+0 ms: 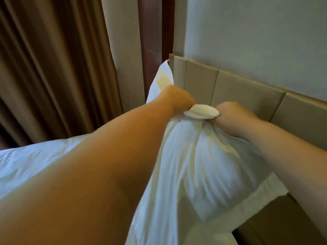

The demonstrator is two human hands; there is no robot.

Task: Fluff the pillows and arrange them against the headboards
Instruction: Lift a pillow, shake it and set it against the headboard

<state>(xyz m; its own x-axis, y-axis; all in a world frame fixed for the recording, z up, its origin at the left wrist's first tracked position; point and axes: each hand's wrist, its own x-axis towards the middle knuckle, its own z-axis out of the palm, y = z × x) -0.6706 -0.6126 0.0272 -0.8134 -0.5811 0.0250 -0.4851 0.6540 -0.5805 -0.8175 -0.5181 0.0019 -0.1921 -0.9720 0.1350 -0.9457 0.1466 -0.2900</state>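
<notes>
Brown pleated curtains (53, 68) filled the left of the frame, and a pale wall (256, 32) took the upper right, with a strip of dark wood trim (150, 32) standing between them at top centre. Below the wall a beige padded headboard (238, 89) of upright panels ran down toward the right edge. White bedding (26, 165) lay rumpled at the lower left, and a brown surface (283, 218) showed at the lower right. At the centre hung the white pillow (203, 165), held up in front of the headboard's left end, its flanged edge trailing toward the lower right. Whether it touched the headboard could not be told. The left hand (178, 99) and the right hand (233, 115) both gripped its top edge, fingers curled tight into the cloth, a small bunch of fabric puffed up between them. A yellowish stain (163, 79) marked the pillow's raised upper corner.
</notes>
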